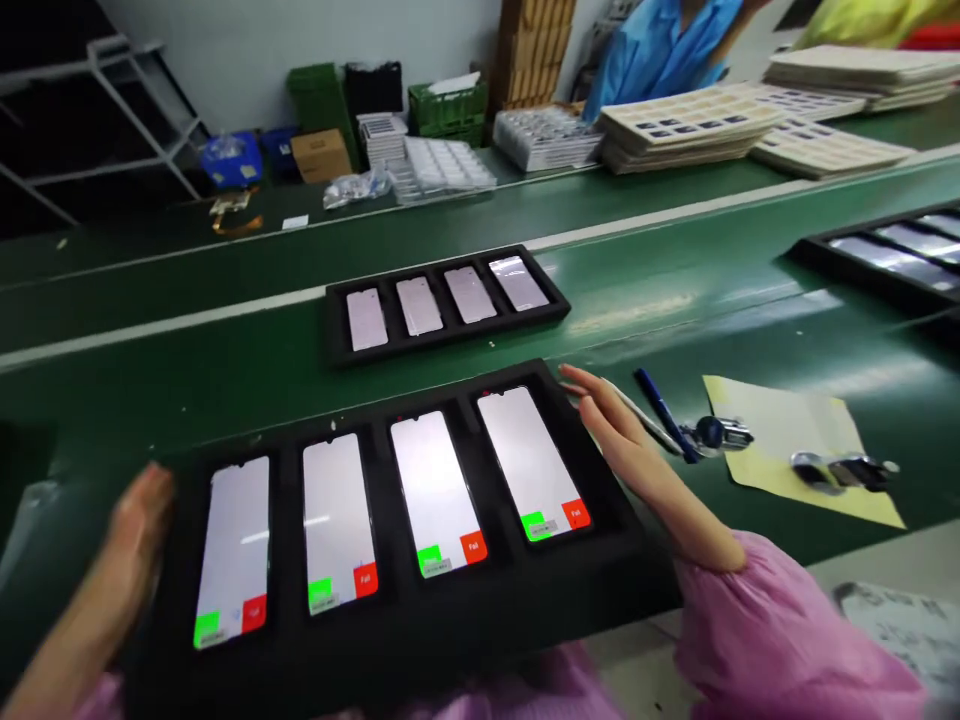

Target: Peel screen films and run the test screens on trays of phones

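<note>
A black foam tray (405, 640) lies near me at the front of the green bench, with several phones in its slots. Their lit white screens show a green box and a red box marked "Fail", as on the rightmost phone (525, 455). My right hand (622, 435) holds the tray's right end, its fingers fairly straight along the side. At the opposite end my left hand (135, 535), blurred by motion, presses against the tray's left side. Beyond it sits a second black tray (450, 335) with several pale-faced phones.
Right of my hand lie a blue pen (664, 410), a yellow sheet (795, 440) and small metallic items (840, 470). Another phone tray (885, 260) stands at far right. Across the bench are stacked trays (682, 125) and a person in a blue shirt (652, 50).
</note>
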`<state>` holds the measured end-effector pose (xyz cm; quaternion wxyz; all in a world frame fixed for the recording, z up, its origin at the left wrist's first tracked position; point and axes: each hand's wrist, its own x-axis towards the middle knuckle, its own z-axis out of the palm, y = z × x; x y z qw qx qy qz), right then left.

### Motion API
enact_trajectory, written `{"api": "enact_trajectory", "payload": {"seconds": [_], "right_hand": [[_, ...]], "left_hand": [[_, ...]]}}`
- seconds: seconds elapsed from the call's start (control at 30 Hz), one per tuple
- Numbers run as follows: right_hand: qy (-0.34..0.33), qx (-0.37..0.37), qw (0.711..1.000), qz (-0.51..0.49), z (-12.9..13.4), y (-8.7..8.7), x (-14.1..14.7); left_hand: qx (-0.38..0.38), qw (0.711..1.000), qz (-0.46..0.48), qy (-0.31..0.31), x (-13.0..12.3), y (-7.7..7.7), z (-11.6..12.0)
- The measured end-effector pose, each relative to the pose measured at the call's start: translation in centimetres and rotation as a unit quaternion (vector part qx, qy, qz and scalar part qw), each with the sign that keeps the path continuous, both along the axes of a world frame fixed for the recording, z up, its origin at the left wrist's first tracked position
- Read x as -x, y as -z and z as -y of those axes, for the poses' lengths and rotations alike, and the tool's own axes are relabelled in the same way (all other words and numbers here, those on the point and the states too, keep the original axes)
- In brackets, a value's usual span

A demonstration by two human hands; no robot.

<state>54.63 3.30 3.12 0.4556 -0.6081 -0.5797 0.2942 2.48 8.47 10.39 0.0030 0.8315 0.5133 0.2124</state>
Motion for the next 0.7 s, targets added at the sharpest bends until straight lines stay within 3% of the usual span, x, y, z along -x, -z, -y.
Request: {"api": "enact_trajectory", "payload": {"seconds": [0.03, 0.07, 0.1, 0.17, 0.23, 0.33, 0.43, 0.53, 0.7], "right_hand": [[-0.011, -0.011, 0.999, 0.044, -0.6, -0.9, 0.0], [-0.028, -0.025, 0.993, 0.109, -1.3, -1.7, 0.1], [-0.047, -0.041, 0.980, 0.190, -2.0, -2.3, 0.5], [-0.075, -0.074, 0.931, 0.349, -3.5, -3.1, 1.6], [-0.089, -0.093, 0.895, 0.428, -4.7, -3.4, 2.5], [-0.100, -0.101, 0.884, 0.444, -5.5, -3.5, 2.9], [-0.093, -0.132, 0.867, 0.471, -5.7, -3.7, 3.1], [-0.083, -0.171, 0.850, 0.490, -5.9, -3.7, 3.6], [-0.087, -0.132, 0.911, 0.381, -6.8, -2.6, 3.5]], "left_hand": [[-0.002, 0.998, 0.033, -0.049, -0.5, -0.6, -0.4], [0.052, 0.996, 0.032, -0.064, -1.8, -1.2, -0.7], [0.089, 0.995, 0.036, -0.039, -3.8, -1.8, -0.9], [0.142, 0.985, -0.017, 0.094, -9.1, -2.4, -1.1], [0.118, 0.978, -0.084, 0.150, -14.5, -1.9, -1.3], [0.060, 0.983, -0.145, 0.095, -19.3, -0.1, -1.9], [0.058, 0.988, -0.123, 0.069, -19.8, 1.3, -2.8], [0.087, 0.990, -0.086, 0.075, -19.1, 1.2, -3.6], [0.058, 0.981, -0.143, 0.118, -20.3, -0.5, -4.3]]}}
